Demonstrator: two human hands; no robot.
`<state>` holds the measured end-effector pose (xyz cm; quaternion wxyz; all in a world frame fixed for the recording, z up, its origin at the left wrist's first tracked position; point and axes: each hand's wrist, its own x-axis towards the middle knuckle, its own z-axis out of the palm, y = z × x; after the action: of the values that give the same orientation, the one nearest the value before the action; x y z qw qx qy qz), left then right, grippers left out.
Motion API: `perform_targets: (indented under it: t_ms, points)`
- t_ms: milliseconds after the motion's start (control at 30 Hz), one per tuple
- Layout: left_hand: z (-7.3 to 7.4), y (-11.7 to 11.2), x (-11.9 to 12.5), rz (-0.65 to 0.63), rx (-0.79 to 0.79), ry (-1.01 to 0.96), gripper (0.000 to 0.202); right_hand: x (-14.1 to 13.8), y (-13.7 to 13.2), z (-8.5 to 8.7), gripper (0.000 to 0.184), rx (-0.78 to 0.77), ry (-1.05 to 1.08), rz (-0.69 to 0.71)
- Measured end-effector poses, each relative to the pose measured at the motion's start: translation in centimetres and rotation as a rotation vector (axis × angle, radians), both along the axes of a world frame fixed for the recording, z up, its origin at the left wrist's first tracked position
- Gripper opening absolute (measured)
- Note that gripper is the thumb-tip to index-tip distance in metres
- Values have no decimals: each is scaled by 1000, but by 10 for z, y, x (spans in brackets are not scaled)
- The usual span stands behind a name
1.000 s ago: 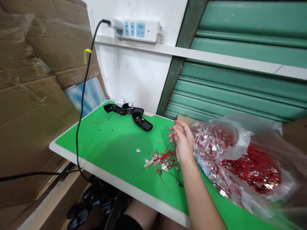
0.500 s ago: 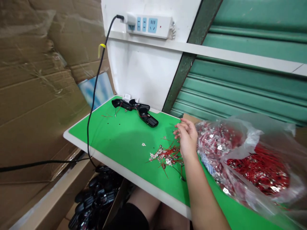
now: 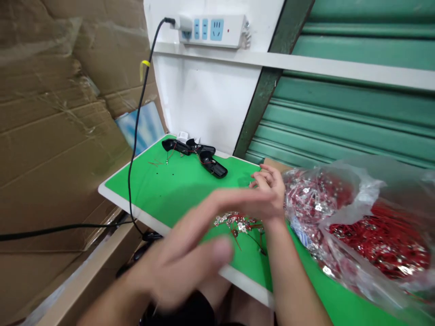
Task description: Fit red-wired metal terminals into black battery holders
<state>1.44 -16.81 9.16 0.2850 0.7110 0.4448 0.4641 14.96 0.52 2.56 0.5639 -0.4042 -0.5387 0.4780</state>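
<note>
My right hand (image 3: pixel 270 194) rests on the green table top (image 3: pixel 176 185), its back to me and its fingers curled together against the mouth of a clear plastic bag (image 3: pixel 360 190). The bag is full of short red wires with metal terminals. What the fingers hold is hidden. A small pile of the same red wires (image 3: pixel 238 224) lies just left of that wrist. My left hand (image 3: pixel 183 258) hovers low in front of the table edge, motion-blurred, with its fingers stretched out toward the pile and nothing in it.
Black plastic housings (image 3: pixel 199 156) lie at the table's far side. A black cable (image 3: pixel 136 136) hangs from a wall power strip (image 3: pixel 212 29) past the left table edge. Cardboard (image 3: pixel 50 113) stands on the left and a green shutter (image 3: pixel 340 113) behind.
My left hand has come into view from the lower left, moving fast toward the wire pile. My right hand has stayed by the bag with its fingers curling in; the view shifted slightly.
</note>
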Motion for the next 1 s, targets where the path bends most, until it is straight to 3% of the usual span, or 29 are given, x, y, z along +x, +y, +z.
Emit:
perform_targets:
  t_ms: [100,167,267,367,500,633,733,833,900,1000]
  points:
    - [0,51,-32,207,-16,491,58,1,-1,3,52,-40,24,-8]
    - [-8,90,-46,365,-237,825,69,2,-2,4,51,-48,35,-12]
    - [-20,132,-52,313,-384,1084,84,3,-3,4,46,-45,47,-4]
    - [-25,151,-50,236,-399,1179,86,3,-4,4,47,-54,52,1]
    - [-26,161,-50,193,-411,1171,73,4,-4,4,48,-64,44,4]
    - [-18,163,-52,204,-366,1187,61,5,-3,3,49,-75,41,2]
    - [-4,160,-50,236,-258,1046,59,4,-2,0,47,-72,31,18]
    - [4,160,-45,304,-241,621,60,4,-4,-2,45,-63,-6,106]
    - [1,162,-40,357,-266,287,63,3,-6,-1,48,-51,-35,192]
    - [-16,167,-32,391,-332,-82,60,1,-9,-2,54,-77,-61,295]
